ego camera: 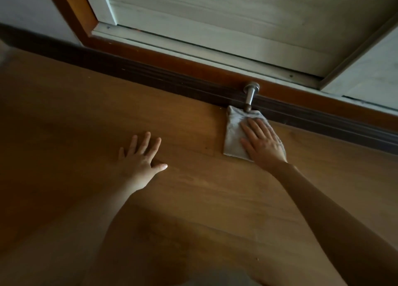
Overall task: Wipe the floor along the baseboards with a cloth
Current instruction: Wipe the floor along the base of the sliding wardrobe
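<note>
Cloth (234, 132), grey and folded, lies flat on the wooden floor (86, 113), its far edge touching the dark baseboard (172, 81) beneath a metal doorstop (249, 96). Right hand (262, 141) presses it, fingers straight and slightly apart, pointing toward the baseboard. Left hand (142, 156) rests spread on bare floor, well apart; the baseboard runs leftward, uphill in view.

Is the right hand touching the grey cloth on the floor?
Touching. The head view shows the right hand lying flat on the grey cloth, fingers straight, covering its right part, near the door stopper.
</note>
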